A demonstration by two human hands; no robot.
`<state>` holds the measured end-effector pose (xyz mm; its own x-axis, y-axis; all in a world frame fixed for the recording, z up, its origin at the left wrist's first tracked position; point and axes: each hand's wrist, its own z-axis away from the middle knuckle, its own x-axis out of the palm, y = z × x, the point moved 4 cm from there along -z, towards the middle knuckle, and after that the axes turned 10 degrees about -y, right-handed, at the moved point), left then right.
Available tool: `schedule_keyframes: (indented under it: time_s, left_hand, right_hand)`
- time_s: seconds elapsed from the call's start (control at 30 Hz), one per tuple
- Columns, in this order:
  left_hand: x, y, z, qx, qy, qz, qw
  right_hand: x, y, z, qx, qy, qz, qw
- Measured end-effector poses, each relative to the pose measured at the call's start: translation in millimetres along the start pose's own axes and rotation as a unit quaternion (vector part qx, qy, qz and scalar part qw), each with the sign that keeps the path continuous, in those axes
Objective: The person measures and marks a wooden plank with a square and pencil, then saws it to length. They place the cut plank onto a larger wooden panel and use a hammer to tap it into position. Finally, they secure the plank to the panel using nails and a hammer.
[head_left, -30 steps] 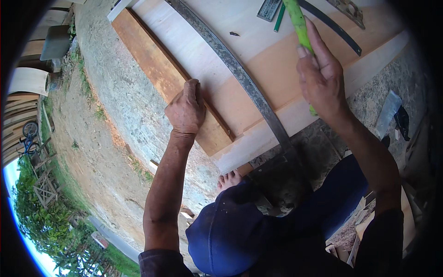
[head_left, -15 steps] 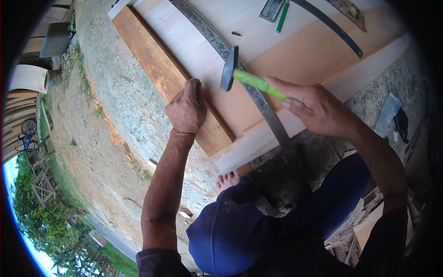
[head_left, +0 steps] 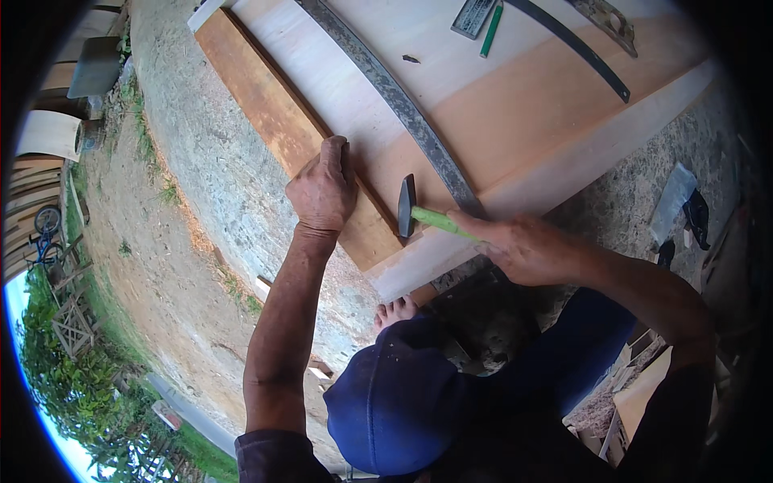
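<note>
My left hand (head_left: 324,191) is closed over the edge of a long brown wooden board (head_left: 256,101), near the board's closer end. The board stands along the left side of a large pale wooden panel (head_left: 451,121). In my right hand (head_left: 523,248) is a hammer (head_left: 408,207) with a green handle, gripped with the fingers wrapped round it. Its dark metal head is low over the panel, beside the closer end of the board. I cannot tell whether the head touches the wood. Any nail there is too small to make out.
A long grey metal bar (head_left: 386,84) lies across the panel. Farther back are a green pencil (head_left: 491,30), a dark rectangular tool (head_left: 472,18), a dark metal strip (head_left: 568,47) and a handled tool (head_left: 608,24). A bare foot (head_left: 394,312) rests below the panel's corner.
My right hand has brought the hammer down and nearer to me, from over the metal bar to beside the board's closer end. My left hand has stayed almost still.
</note>
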<state>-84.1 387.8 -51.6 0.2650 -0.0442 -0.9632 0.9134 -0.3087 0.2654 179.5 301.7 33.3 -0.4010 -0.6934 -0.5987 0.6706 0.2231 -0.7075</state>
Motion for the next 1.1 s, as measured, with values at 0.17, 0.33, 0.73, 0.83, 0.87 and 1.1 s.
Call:
schedule_keyframes:
  time_s: [0.17,0.33,0.73,0.83,0.87,1.1]
  left_hand:
    - [-3,-7,4,0.001,0.027,0.002,1.000]
    - [-3,-4,3,-0.013,-0.003,-0.003,1.000]
    - [-5,-5,7,-0.017,0.005,-0.001,1.000]
    - [-6,-6,5,-0.020,-0.004,-0.006,1.000]
    - [-3,-5,4,-0.021,-0.008,0.002,1.000]
    - [-4,-4,5,-0.015,-0.002,-0.006,1.000]
  right_hand:
    - [-55,4,-24,0.084,0.141,-0.218,0.962]
    - [-3,-13,-11,0.018,-0.106,0.035,0.994]
    - [-25,7,-22,0.040,0.024,-0.173,0.984]
    - [-19,-3,-15,0.132,0.016,-0.241,0.961]
    - [-3,-3,-8,0.076,-0.034,-0.100,0.991]
    - [-21,3,-17,0.120,0.087,-0.196,0.969]
